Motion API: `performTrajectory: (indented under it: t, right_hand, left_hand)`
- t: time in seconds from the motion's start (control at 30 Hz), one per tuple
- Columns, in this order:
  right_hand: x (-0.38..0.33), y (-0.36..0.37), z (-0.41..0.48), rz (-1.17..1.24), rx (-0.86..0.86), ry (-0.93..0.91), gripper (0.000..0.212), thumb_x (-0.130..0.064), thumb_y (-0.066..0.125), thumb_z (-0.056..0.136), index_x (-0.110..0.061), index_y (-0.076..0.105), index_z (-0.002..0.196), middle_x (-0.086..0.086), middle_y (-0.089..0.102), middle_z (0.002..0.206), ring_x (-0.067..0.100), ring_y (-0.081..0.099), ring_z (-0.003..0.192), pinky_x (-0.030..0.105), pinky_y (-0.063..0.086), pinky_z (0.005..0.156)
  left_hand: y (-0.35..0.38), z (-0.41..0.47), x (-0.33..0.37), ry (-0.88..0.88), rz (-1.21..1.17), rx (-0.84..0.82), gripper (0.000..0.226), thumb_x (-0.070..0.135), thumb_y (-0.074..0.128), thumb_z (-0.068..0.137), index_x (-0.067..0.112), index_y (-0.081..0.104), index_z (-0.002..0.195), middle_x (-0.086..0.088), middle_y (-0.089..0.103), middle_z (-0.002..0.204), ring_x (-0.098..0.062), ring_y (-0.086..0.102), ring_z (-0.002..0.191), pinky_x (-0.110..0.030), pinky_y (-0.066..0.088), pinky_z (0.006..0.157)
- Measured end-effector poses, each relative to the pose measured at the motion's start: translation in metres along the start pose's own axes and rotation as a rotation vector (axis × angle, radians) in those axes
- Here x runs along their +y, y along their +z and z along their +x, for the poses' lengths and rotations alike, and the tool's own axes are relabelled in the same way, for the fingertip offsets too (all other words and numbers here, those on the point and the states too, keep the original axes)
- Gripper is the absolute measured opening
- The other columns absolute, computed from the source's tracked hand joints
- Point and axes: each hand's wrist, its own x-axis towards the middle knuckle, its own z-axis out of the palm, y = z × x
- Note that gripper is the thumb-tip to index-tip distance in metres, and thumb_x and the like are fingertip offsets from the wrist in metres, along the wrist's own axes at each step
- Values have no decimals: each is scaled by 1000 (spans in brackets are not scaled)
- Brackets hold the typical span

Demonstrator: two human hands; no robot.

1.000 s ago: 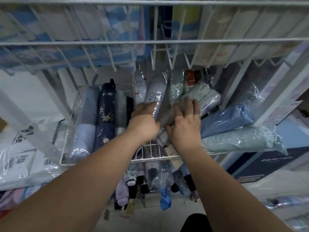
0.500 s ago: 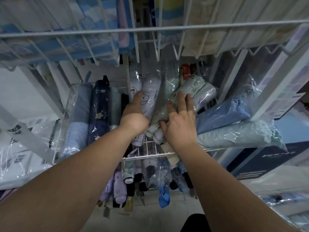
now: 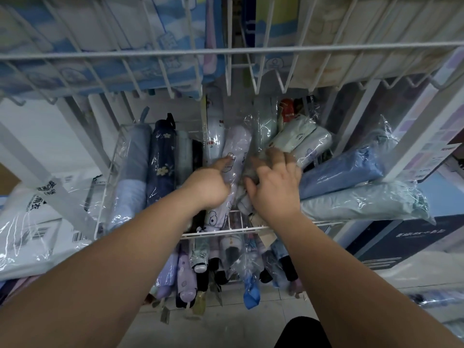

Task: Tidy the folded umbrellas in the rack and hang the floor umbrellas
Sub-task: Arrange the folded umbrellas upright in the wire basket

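Hands are working in the middle wire basket (image 3: 150, 126) of the rack. Left hand (image 3: 208, 187) is curling around the lilac cartoon-print umbrella (image 3: 234, 156), fingers closed on its wrapped body, apparently to swing it parallel with the neat row at left: the pale blue umbrella (image 3: 130, 172) and navy floral umbrella (image 3: 162, 156) are lying straight, side by side. Right hand (image 3: 275, 187) is lying spread, grip loose, pressing a grey-wrapped umbrella (image 3: 251, 169); whether it is actually grasping is unclear. At right, a blue umbrella (image 3: 344, 169) and pale green umbrella (image 3: 359, 204) are lying crosswise, overhanging the basket edge. Below, hanging umbrellas (image 3: 200, 262) are dangling above the floor (image 3: 226, 327).
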Motion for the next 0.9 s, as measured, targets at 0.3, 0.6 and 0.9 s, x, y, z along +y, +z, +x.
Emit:
performTrajectory:
  t: [0.3,0.6,0.9]
  right_hand:
    - [-28,10,22,392,-232,109,63,-33,70,91,-32,46,149,14,64,127,30,59,117,34,50,97]
    - [-25,23,26,257,-299,44,80,-40,64,92,-41,19,158,9,60,133,28,57,120,32,47,93]
    - [-30,30,24,285,-265,83,92,-51,76,79,-48,24,154,10,53,127,29,65,105,32,55,89]
  left_hand:
    - [-15,46,5,-46,-431,304,68,12,53,95,46,36,150,-12,48,147,-27,57,123,-29,50,97]
    - [-9,54,-6,24,-587,265,69,6,60,95,47,41,148,2,57,133,4,57,89,0,44,64]
    - [-9,48,-5,79,-675,241,68,-5,56,94,42,50,144,9,58,131,8,60,94,-9,53,70]
